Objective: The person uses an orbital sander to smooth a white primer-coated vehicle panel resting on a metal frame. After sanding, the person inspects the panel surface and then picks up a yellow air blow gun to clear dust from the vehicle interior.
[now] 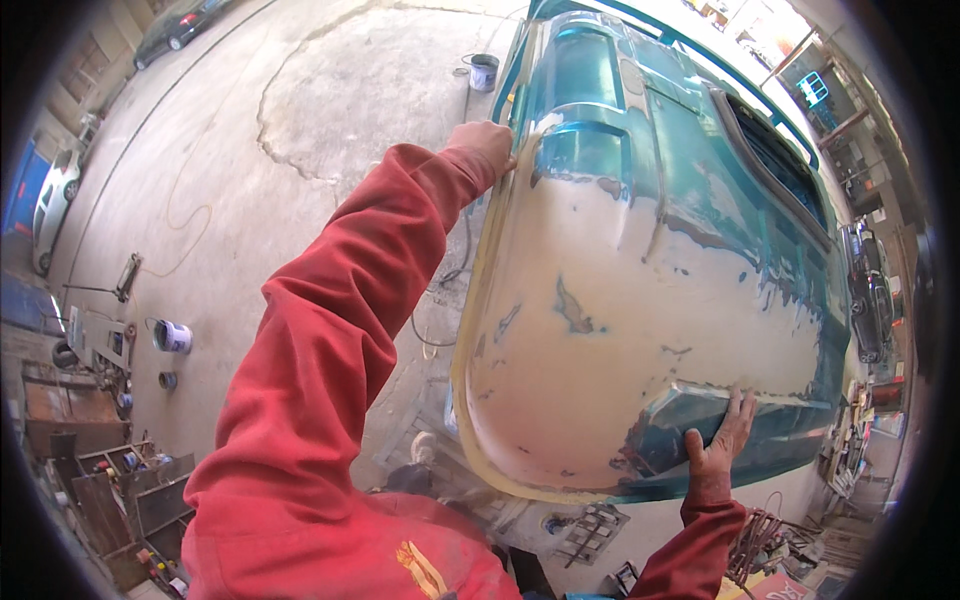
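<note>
A large teal vehicle cab shell fills the right half of the view, its near part covered with smooth beige filler and patches of bare metal. My left arm reaches far forward, and my left hand is closed round the yellowish left rim of the shell. Lower right, my right hand lies on the teal recessed area beside the filler's edge, fingers stretched out and thumb apart. No tool shows in it. A dark-edged window opening sits in the shell's far right side.
A bucket stands beyond my left hand, and a white bucket farther left. Hoses lie across the concrete floor. Metal scraps and tools crowd the lower left; coiled reddish hose lies at lower right. Parked cars line both sides.
</note>
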{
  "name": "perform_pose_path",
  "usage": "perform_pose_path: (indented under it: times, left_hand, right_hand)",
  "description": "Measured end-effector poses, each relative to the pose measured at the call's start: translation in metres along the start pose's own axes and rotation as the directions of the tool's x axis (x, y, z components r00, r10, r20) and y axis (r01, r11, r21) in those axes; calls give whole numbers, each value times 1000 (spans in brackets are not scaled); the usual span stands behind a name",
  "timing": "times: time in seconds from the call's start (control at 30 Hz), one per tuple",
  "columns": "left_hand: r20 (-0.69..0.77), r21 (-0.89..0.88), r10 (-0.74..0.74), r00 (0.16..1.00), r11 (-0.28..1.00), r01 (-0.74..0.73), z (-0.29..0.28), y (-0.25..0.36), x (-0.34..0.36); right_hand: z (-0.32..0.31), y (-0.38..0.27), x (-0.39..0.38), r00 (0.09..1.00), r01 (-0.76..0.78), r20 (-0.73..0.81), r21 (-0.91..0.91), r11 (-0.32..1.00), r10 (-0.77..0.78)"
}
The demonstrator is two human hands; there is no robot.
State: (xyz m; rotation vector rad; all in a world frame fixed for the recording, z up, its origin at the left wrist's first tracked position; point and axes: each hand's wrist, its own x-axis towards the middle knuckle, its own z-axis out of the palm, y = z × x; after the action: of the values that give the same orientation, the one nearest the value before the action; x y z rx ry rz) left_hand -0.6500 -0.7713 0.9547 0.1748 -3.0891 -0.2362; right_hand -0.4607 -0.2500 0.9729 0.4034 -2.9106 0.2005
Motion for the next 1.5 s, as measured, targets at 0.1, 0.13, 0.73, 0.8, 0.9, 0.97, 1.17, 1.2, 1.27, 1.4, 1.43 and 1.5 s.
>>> perform_pose_path:
  times: [0.1,0.13,0.73,0.8,0.9,0.97,1.17,1.2,1.27,1.4,1.43,1.5]
  left_hand:
    - [17,48,53,998,997,-53,-5,3,-2]
    - [5,69,58,998,996,-59,-5,3,-2]
    - [-288,-598,-539,791,747,291,131,-193,-248]
    - [-61,-631,-672,738,599,493,183,-160,-357]
    - [83,-615,-671,737,548,568,243,-79,-517]
    - [258,-589,-733,630,398,703,266,-32,-603]
    - [404,-384,-845,350,191,904,277,-10,-749]
    - [372,-381,-843,388,242,892,273,-15,-762]
    - [342,-385,-842,418,281,879,263,-15,-783]
    - [362,-420,-848,387,222,880,244,-2,-804]
    - [364,-447,-851,378,196,873,242,6,-807]
    - [360,-447,-849,388,208,870,240,28,-816]
  right_hand:
    - [-3,-2,-1,999,-32,22,9,999,32]
    - [-3,-3,-1,999,-41,30,10,999,41]
    - [8,10,-1,999,31,-27,4,999,-31]
    - [13,15,-1,996,49,-69,-23,999,-50]
    - [22,30,-2,989,77,-117,-79,994,-86]
    - [31,42,3,985,93,-132,-114,989,-108]
    - [54,77,24,978,77,-173,-201,977,-113]
    - [58,80,27,975,72,-189,-223,972,-115]
    - [63,85,32,977,25,-198,-256,966,-78]
    - [68,91,39,985,-26,-172,-296,955,-26]
    - [68,92,41,984,-47,-177,-308,950,-9]
    - [69,92,45,985,-71,-170,-323,944,16]
